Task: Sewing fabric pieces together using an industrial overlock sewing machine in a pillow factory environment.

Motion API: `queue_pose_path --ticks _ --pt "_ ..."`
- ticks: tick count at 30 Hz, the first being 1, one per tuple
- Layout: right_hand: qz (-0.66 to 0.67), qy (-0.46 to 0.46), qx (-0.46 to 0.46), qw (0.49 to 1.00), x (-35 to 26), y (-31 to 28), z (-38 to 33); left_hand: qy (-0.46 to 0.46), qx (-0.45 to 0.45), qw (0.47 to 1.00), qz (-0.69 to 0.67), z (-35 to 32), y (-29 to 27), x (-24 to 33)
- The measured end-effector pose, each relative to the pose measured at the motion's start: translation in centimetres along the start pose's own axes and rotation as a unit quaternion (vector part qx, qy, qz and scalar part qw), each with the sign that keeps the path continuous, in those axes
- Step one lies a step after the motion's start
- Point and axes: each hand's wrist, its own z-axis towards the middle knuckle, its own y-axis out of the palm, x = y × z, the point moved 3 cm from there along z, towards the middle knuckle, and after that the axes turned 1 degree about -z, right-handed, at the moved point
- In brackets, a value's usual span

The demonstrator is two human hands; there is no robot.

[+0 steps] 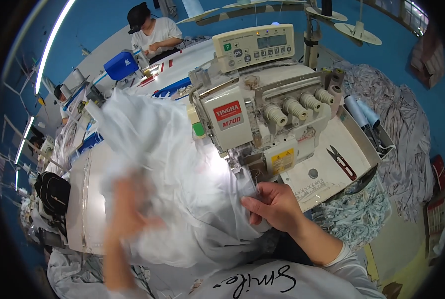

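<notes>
White fabric lies bunched over the machine table in front of me, and part of it is lifted and blurred at the left. An overlock sewing machine stands beyond it, its lamp lighting the cloth by the presser foot. My right hand pinches the fabric's edge between thumb and fingers, just to the near right of the presser foot. Over the left part of the cloth is my left hand, smeared by motion, so its grip is unclear.
Red-handled thread snips lie on the machine's right plate. A control panel tops the machine. Heaped grey fabric fills the right side, with patterned scraps below. A black bag is at left. Another person works at the back.
</notes>
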Motion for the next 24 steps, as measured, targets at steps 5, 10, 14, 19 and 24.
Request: queue_pose_path --ticks 5,10,14,19,24 --pt "0.009 -0.005 -0.029 1.000 -0.5 0.6 -0.6 -0.414 0.108 0.900 -0.088 -11.3 5.5 5.1" --pt "0.012 -0.033 -0.039 0.999 -0.2 1.1 -0.3 -0.333 0.435 0.798 -0.249 -10.8 0.8 -3.4" --pt "0.014 -0.027 -0.021 0.999 0.0 0.1 0.0 -0.224 0.504 0.719 -0.424 -2.4 -6.1 -6.5" --pt "0.020 -0.024 -0.039 0.999 -0.5 1.2 -0.5 -0.130 0.478 0.677 -0.545 -4.7 -9.7 -15.6" --pt "-0.013 -0.032 -0.031 0.999 -0.2 0.1 -0.1 -0.166 0.208 0.964 -0.019 -6.6 0.5 3.4"
